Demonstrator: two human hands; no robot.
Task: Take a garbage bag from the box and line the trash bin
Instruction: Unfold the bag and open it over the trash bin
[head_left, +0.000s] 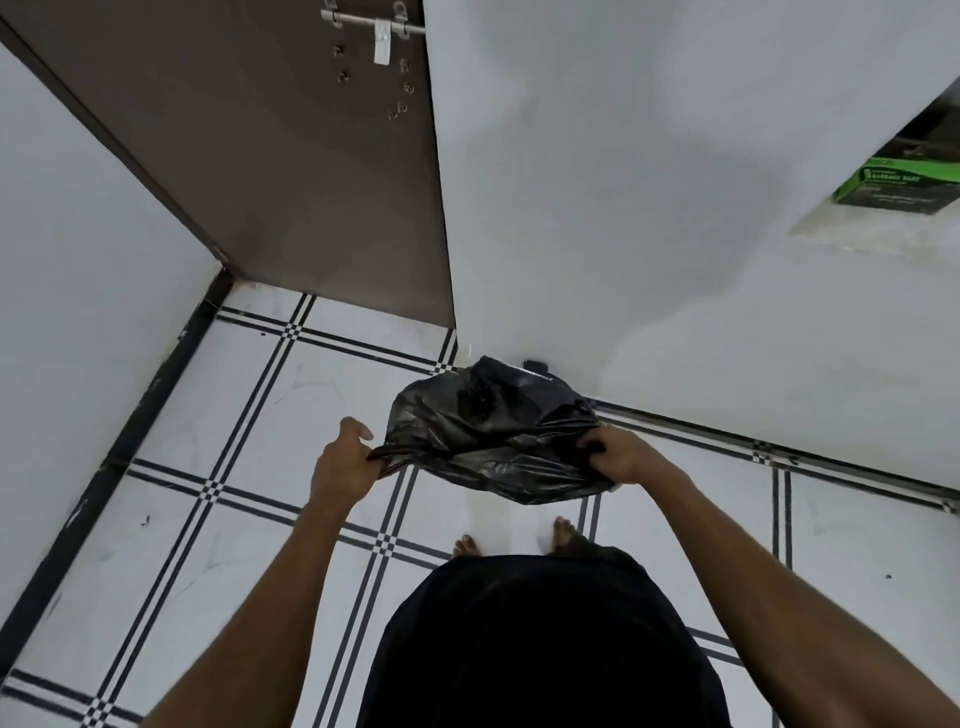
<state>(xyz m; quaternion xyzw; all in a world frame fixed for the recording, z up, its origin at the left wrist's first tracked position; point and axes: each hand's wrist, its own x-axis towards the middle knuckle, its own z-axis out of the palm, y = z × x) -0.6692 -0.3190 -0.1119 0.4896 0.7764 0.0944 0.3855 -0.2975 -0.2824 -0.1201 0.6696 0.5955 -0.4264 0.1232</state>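
Observation:
A black garbage bag (488, 431) is stretched out in front of me above the tiled floor, crumpled and puffed up. My left hand (345, 462) grips its left edge. My right hand (621, 457) grips its right edge. The bag covers whatever stands beneath it; a small black part (535, 365) shows behind it against the wall, and the trash bin itself is hidden. The green garbage bag box (896, 187) sits on a ledge in a wall niche at the upper right.
A brown door (291, 171) with a metal latch (382, 36) stands ahead on the left, beside a white wall (649, 182). The floor (249, 441) has white tiles with black stripes. My bare feet (519, 540) stand just behind the bag.

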